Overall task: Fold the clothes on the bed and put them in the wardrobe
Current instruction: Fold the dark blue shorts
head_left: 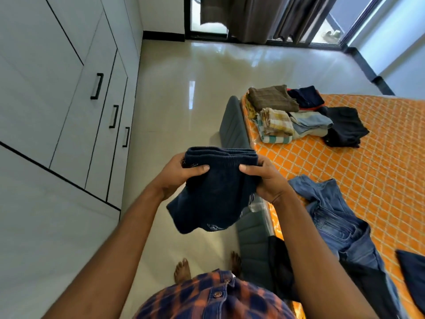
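Two hands hold a dark navy knitted garment point(218, 192) up in the air, above the glossy cream tiled floor point(184, 88) and just off the long side edge of the bed point(356, 187), which wears an orange cover with a pale lattice print. The left hand point(184, 173) grips the garment's folded upper edge at one end, thumb pressed on the near face and fingers curled behind; the right hand point(264, 178) grips the other end in the same way. The lower part of the garment hangs loose below both hands. At the bed's far corner lies a cluster of folded clothes: a brown checked piece point(271, 97), a dark navy piece point(305, 95) beside it, a cream plaid cloth point(276, 123), a pale blue folded garment point(310, 122) and a black folded garment point(345, 126), all touching or overlapping. Nearer the person, a pair of blue denim jeans point(333, 215) sprawls unfolded along the same side edge, and a black cloth point(280, 272) drapes over that edge onto the grey padded bed frame point(232, 125). Across the floor stands the white wardrobe point(69, 111), its doors closed, with black bar handles point(96, 86). Brown curtains point(248, 17) hang at the glass doors beyond. The person's bare feet point(182, 270) stand on the floor below a blue and orange checked shirt point(213, 298).
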